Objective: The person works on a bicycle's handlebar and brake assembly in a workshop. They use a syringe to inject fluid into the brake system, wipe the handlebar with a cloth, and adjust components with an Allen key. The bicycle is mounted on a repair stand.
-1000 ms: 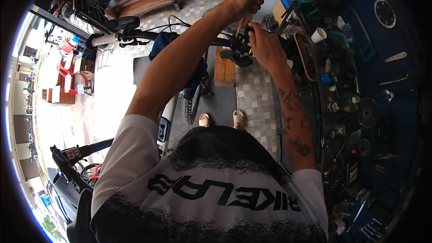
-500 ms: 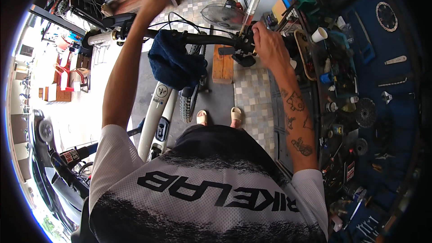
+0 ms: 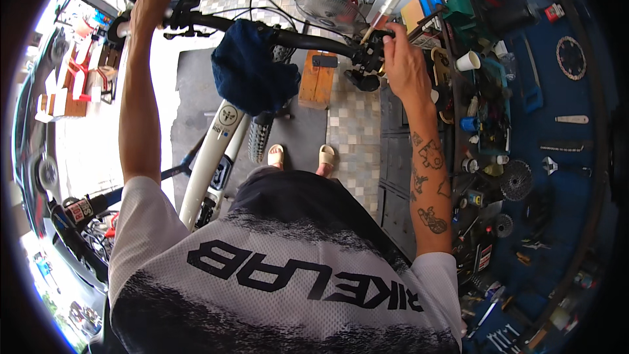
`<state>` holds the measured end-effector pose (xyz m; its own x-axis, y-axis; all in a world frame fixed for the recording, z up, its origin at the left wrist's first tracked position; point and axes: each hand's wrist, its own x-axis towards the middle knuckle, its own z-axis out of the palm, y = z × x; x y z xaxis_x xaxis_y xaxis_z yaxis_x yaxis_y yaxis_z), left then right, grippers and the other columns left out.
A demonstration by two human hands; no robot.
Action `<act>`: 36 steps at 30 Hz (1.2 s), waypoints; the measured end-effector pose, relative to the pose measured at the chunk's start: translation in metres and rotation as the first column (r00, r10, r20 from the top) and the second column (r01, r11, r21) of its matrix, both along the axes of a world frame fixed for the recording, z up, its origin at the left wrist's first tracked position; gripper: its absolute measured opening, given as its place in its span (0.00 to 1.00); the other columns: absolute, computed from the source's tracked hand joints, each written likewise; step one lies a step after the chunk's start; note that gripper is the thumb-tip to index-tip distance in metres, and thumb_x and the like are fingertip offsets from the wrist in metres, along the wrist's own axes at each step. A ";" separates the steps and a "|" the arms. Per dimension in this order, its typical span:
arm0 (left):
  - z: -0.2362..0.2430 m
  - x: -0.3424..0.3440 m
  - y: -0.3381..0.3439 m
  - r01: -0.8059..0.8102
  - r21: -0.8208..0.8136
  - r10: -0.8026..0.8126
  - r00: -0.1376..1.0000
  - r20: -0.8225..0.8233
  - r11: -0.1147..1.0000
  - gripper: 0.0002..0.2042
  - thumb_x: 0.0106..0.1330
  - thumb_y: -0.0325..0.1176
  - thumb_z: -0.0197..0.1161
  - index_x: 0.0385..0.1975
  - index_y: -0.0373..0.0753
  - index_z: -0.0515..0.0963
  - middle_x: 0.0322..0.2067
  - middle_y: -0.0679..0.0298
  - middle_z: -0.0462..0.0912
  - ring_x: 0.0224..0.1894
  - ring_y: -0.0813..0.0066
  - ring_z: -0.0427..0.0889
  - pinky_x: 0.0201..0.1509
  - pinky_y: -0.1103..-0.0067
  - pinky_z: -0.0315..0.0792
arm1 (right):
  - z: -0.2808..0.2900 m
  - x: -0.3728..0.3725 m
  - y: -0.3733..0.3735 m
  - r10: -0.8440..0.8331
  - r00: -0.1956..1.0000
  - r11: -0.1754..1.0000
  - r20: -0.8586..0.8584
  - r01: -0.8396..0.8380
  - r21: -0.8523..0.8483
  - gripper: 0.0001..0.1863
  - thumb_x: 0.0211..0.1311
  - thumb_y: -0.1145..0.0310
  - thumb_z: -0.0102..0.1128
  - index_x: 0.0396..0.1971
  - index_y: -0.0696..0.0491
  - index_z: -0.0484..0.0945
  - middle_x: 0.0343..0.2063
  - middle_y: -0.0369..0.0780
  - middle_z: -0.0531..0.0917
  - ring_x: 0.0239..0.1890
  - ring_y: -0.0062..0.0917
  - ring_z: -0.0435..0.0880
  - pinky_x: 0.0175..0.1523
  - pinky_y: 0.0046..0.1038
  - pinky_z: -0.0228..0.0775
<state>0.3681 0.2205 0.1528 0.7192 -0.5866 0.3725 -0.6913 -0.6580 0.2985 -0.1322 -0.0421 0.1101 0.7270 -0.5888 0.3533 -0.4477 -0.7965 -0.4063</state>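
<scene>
A bicycle handlebar [image 3: 308,40] crosses in front of me, with a dark blue cloth [image 3: 246,72] draped over its middle. My left hand [image 3: 152,8] is closed over the handlebar's left end, fingers pointing away from me. At the opposite end, my right hand [image 3: 407,60] curls around the right grip beside the brake lever clamp; the grip is mostly hidden under it. A clear syringe [image 3: 395,0] with amber fluid near its tip stands tilted from the lever there. Below the cloth runs the white bicycle frame [image 3: 213,151].
A wooden block [image 3: 316,85] with a dark phone [image 3: 325,61] on top lies beyond the bike's front wheel [image 3: 259,139]. A fan [image 3: 331,10] stands farther off. To the right, a cluttered bench holds a white cup [image 3: 468,61] and tools beside a blue tool wall [image 3: 563,124].
My left hand has come down and leftward from above the bar onto its left end. My right hand has stayed at the right grip, and the syringe leans more to the right.
</scene>
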 end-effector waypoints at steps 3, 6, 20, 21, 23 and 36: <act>-0.006 0.014 -0.001 -0.012 0.113 0.015 1.000 -0.026 0.993 0.34 0.73 0.73 0.52 0.62 0.53 0.83 0.37 0.59 0.93 0.46 0.59 0.92 0.53 0.65 0.79 | 0.001 0.000 0.000 0.030 0.988 0.975 0.150 0.005 -0.224 0.12 0.78 0.67 0.58 0.52 0.59 0.73 0.33 0.50 0.87 0.36 0.50 0.87 0.43 0.49 0.76; -0.006 0.019 0.000 -0.065 0.109 0.064 0.998 0.021 0.992 0.35 0.72 0.75 0.51 0.61 0.53 0.83 0.38 0.61 0.93 0.46 0.60 0.93 0.54 0.66 0.79 | -0.001 0.000 0.001 0.097 0.974 0.956 0.203 -0.034 -0.293 0.12 0.79 0.67 0.58 0.51 0.59 0.72 0.29 0.49 0.87 0.33 0.51 0.86 0.42 0.50 0.75; 0.032 -0.062 -0.003 -0.094 0.053 0.098 0.993 -0.073 0.994 0.28 0.74 0.62 0.61 0.51 0.39 0.87 0.38 0.52 0.92 0.45 0.51 0.91 0.51 0.60 0.81 | -0.003 0.000 -0.002 0.022 0.998 0.999 0.054 -0.019 -0.048 0.11 0.79 0.67 0.59 0.50 0.59 0.74 0.35 0.50 0.84 0.38 0.49 0.84 0.46 0.48 0.76; 0.032 -0.062 -0.003 -0.086 0.037 0.089 0.994 -0.061 0.996 0.28 0.74 0.62 0.61 0.52 0.40 0.86 0.38 0.52 0.92 0.45 0.52 0.91 0.51 0.61 0.80 | -0.003 -0.001 -0.002 0.007 1.000 1.000 0.008 -0.007 -0.004 0.11 0.78 0.67 0.59 0.50 0.59 0.74 0.37 0.50 0.84 0.39 0.49 0.84 0.46 0.48 0.76; 0.031 -0.060 -0.002 -0.071 0.007 0.071 0.997 -0.037 0.997 0.28 0.74 0.62 0.61 0.54 0.41 0.85 0.39 0.52 0.92 0.47 0.52 0.91 0.53 0.61 0.80 | -0.004 0.000 -0.003 0.063 0.989 0.991 0.136 -0.046 -0.123 0.12 0.79 0.66 0.59 0.51 0.59 0.74 0.34 0.50 0.84 0.37 0.50 0.85 0.45 0.48 0.76; 0.025 -0.050 0.001 -0.060 0.067 0.061 0.998 -0.015 0.996 0.30 0.75 0.62 0.60 0.58 0.40 0.85 0.49 0.48 0.90 0.53 0.50 0.89 0.57 0.60 0.80 | 0.001 0.003 -0.001 0.001 1.000 1.000 0.020 -0.001 0.009 0.10 0.80 0.66 0.54 0.49 0.57 0.73 0.23 0.52 0.85 0.31 0.53 0.87 0.37 0.51 0.76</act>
